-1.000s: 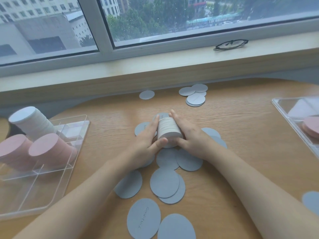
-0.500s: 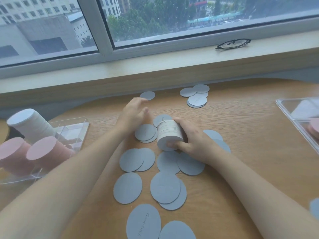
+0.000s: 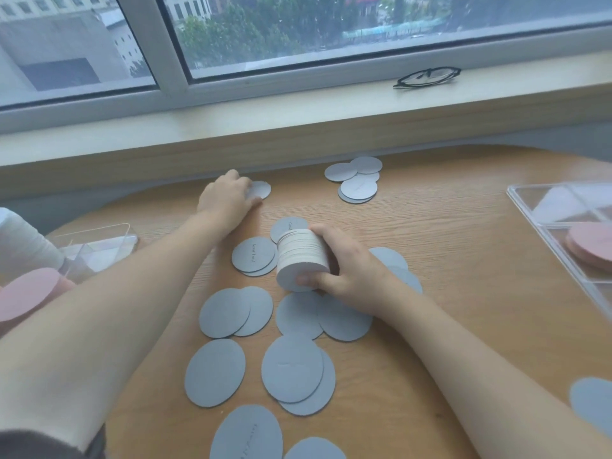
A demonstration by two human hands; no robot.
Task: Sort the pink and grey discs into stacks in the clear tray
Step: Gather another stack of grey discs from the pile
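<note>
My right hand (image 3: 344, 271) grips a stack of grey discs (image 3: 299, 256) tipped on its side at the middle of the wooden table. My left hand (image 3: 227, 197) is stretched to the far side and rests its fingers on a single grey disc (image 3: 260, 189) near the table's back edge. Several loose grey discs (image 3: 291, 367) lie flat around and in front of the stack. The clear tray (image 3: 96, 250) at the left holds a white-grey stack (image 3: 23, 240) and a pink stack (image 3: 26, 294), partly hidden by my left arm.
A small pile of grey discs (image 3: 357, 182) lies at the back centre-right. A second clear tray (image 3: 559, 226) with pink discs (image 3: 589, 246) sits at the right edge. Black glasses (image 3: 427, 77) lie on the window sill. One grey disc (image 3: 592, 405) lies at the lower right.
My left hand let go of the stack and reached away to the far single disc. My right hand alone keeps hold of the stack.
</note>
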